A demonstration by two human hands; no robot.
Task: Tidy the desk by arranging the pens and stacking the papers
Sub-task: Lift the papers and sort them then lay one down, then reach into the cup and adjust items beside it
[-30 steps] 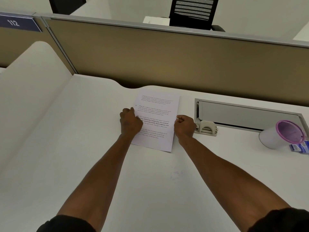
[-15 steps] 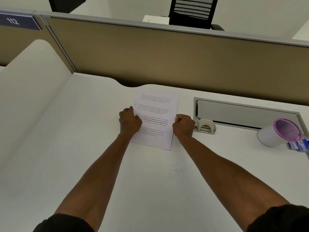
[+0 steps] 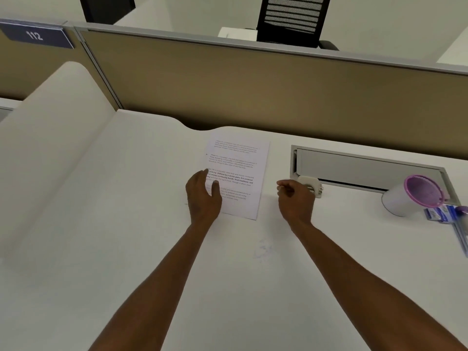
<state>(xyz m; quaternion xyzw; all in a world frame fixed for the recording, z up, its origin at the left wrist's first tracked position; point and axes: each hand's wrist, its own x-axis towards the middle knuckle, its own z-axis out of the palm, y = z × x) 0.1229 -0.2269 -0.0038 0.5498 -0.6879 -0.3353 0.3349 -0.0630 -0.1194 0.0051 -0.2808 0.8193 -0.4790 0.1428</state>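
A stack of printed white papers [image 3: 239, 171] lies flat on the white desk [image 3: 126, 224], near its back edge. My left hand [image 3: 203, 196] hovers over the stack's lower left corner, fingers spread and holding nothing. My right hand [image 3: 295, 198] is just right of the stack, apart from it, fingers loosely curled and empty. A white pen cup with a pink rim [image 3: 412, 195] lies on its side at the right. Blue pens [image 3: 462, 229] lie blurred at the right edge.
A grey cable tray with its lid raised [image 3: 367, 165] is set in the desk behind my right hand, with a small white clip [image 3: 312, 184] at its front. A tan partition [image 3: 253, 84] runs along the back. A blue packet [image 3: 439, 214] lies beside the cup.
Both hands have let go of the paper's sides. The left hand opened over the corner; the right hand drew away to the right. The stack stays put.
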